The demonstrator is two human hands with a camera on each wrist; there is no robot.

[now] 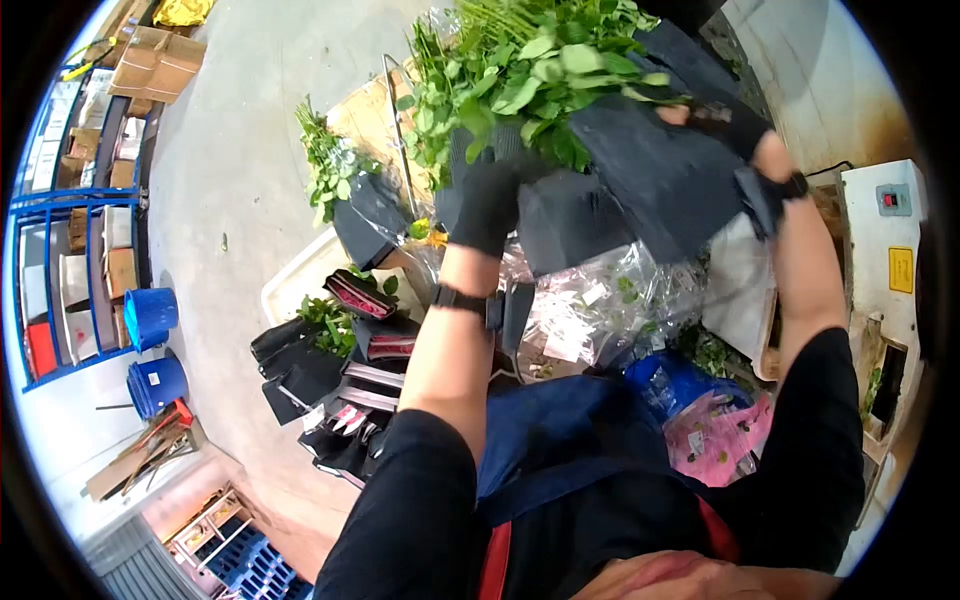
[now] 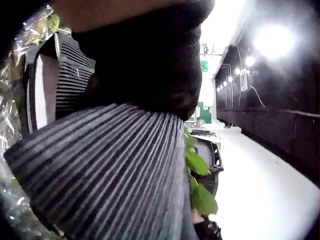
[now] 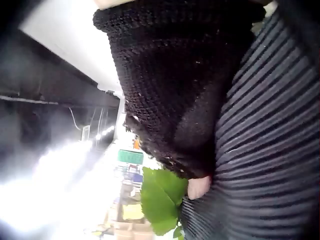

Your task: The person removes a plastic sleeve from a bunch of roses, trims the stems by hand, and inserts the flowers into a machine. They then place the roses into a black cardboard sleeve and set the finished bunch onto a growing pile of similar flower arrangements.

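A large bunch of leafy green stems (image 1: 520,75) lies in front of me, with dark corrugated wrapping paper (image 1: 650,180) against its near side. My left hand (image 1: 495,205), in a black glove, grips the paper at the left; its ridges (image 2: 115,170) fan out from beneath the glove in the left wrist view, where the fingers are hidden. My right hand (image 1: 735,130), gloved with bare fingertips, holds the paper at the upper right. One fingertip (image 3: 199,187) shows at the ridged sheet (image 3: 270,130) in the right wrist view, beside a green leaf (image 3: 162,200).
Clear plastic wrap (image 1: 590,310) lies below the paper. Black-wrapped bunches (image 1: 340,370) stand at left, with another leafy bunch (image 1: 335,185) behind them. A pink plastic bag (image 1: 715,435) sits near my right elbow. A white machine housing (image 1: 880,260) with a red switch borders the right side.
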